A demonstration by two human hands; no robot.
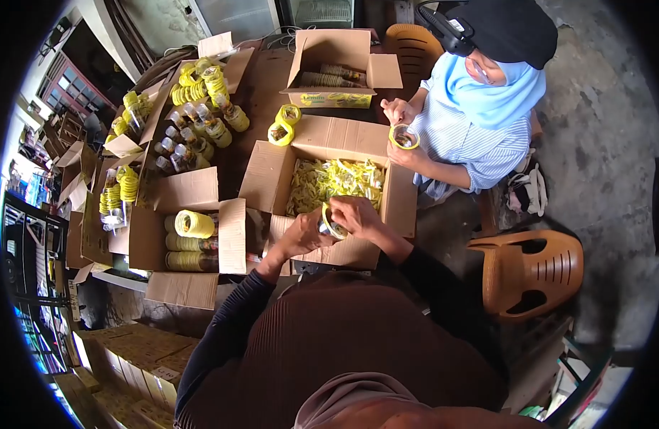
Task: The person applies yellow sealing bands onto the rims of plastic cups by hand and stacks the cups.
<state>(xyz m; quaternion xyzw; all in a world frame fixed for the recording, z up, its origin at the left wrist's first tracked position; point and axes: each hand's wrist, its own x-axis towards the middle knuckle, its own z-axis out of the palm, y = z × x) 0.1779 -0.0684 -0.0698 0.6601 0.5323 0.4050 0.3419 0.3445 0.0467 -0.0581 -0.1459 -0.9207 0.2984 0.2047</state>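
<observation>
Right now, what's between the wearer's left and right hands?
A yellow-rimmed cup, seen in the head view: the left hand holds it, the right hand is at its rim.

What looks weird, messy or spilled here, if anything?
Nothing spilled or broken stands out. The yellow pieces look messy because they lie every which way in a loose heap, but they sit inside the open box, so they don't look spilled.
</observation>
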